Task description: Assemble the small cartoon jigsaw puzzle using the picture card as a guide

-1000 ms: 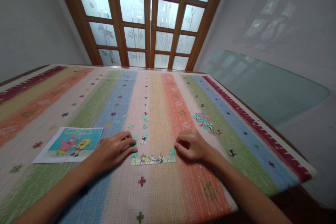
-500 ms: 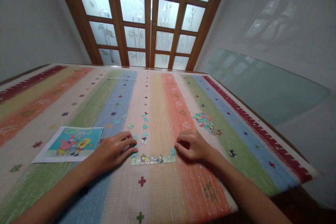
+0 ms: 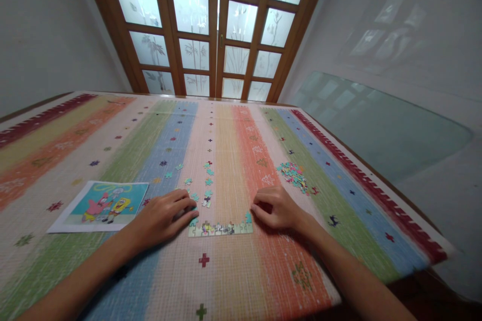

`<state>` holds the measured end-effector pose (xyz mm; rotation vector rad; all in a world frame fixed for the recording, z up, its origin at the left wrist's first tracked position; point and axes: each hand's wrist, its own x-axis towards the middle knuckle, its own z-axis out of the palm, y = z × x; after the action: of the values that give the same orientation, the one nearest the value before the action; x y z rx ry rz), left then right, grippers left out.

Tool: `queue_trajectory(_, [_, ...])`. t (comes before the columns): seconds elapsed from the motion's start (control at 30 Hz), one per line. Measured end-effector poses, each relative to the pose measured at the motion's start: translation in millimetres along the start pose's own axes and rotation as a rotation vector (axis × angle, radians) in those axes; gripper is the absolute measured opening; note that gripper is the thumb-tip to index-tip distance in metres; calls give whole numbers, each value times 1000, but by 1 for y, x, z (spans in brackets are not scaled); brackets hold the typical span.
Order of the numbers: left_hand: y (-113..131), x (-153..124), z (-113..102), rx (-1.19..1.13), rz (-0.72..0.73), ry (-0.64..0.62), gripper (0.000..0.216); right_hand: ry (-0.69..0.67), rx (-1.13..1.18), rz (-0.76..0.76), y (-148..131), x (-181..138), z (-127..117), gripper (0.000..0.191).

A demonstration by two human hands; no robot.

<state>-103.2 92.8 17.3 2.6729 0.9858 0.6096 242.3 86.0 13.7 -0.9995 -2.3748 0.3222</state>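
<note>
A joined strip of jigsaw puzzle lies on the striped tablecloth, with teal pieces rising at both its ends. At its left end my left hand is bent, thumb and fingers closing in on a teal puzzle piece; the fingertips partly hide their contact. My right hand curls in a pinch at the right end, its fingertips against another teal puzzle piece. Just beyond the strip, several loose teal pieces are spread in rough columns.
Left of my left hand lies a printed cartoon picture on white paper. A heap of mixed puzzle pieces sits farther off to the right. The striped tablecloth covers the table, which reaches toward wooden glass-paned doors.
</note>
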Motion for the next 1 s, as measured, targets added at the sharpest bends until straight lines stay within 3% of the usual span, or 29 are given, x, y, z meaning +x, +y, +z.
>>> queue_trajectory(0.37, [-3, 0, 2, 57, 31, 27, 30, 43, -11, 96, -1, 7, 11, 29])
queue_trajectory(0.63, [-4, 0, -1, 41, -5, 18, 31, -11, 25, 185, -3, 21, 14, 25])
queue_trajectory(0.83, [-30, -3, -13, 159, -190, 171, 36, -82, -12, 216, -5, 36, 18, 13])
queue_trajectory(1.0, [-61, -5, -12, 282, -337, 229, 38, -99, -6, 212, -4, 56, 25, 16])
